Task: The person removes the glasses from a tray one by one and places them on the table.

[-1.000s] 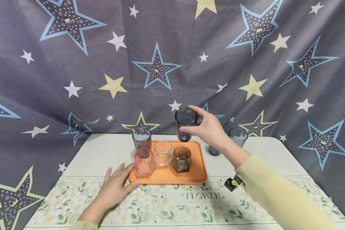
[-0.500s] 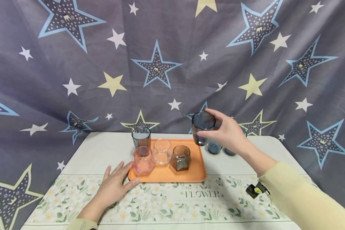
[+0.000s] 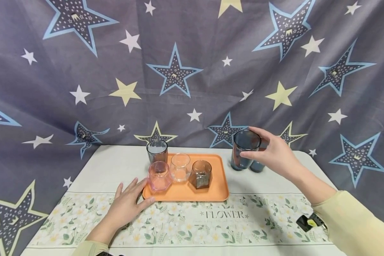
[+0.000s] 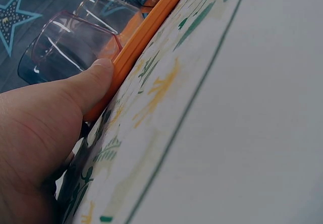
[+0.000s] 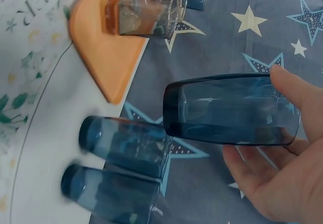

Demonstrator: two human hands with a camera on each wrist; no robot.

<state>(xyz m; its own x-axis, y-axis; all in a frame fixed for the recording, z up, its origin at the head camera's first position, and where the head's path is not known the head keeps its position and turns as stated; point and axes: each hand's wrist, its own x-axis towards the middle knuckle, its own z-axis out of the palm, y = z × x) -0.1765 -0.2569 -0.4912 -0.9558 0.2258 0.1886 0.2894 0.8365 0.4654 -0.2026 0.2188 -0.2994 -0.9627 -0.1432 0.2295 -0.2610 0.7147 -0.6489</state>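
My right hand (image 3: 276, 153) holds a dark blue glass (image 3: 245, 141) near its rim, raised above the table's right side. In the right wrist view, thumb and fingers grip the mouth end of this glass, and two similar blue glasses (image 5: 126, 142) stand side by side, apart from it. My left hand (image 3: 124, 203) rests at the near left corner of an orange tray (image 3: 216, 183), thumb against the tray's front rim, fingers extended beside a pink glass (image 3: 159, 179). Also on the tray are a clear glass (image 3: 180, 170) and a brown glass (image 3: 201, 174).
A grey-blue glass (image 3: 157, 153) stands behind the pink one; whether its base is on the tray is hidden. A white cloth with a floral band (image 3: 192, 227) covers the table. Behind the table hangs a grey star-patterned curtain (image 3: 192, 32).
My right hand has carried the blue glass rightward and slightly down, from above the tray to the other two blue glasses. The left hand keeps its place at the tray.
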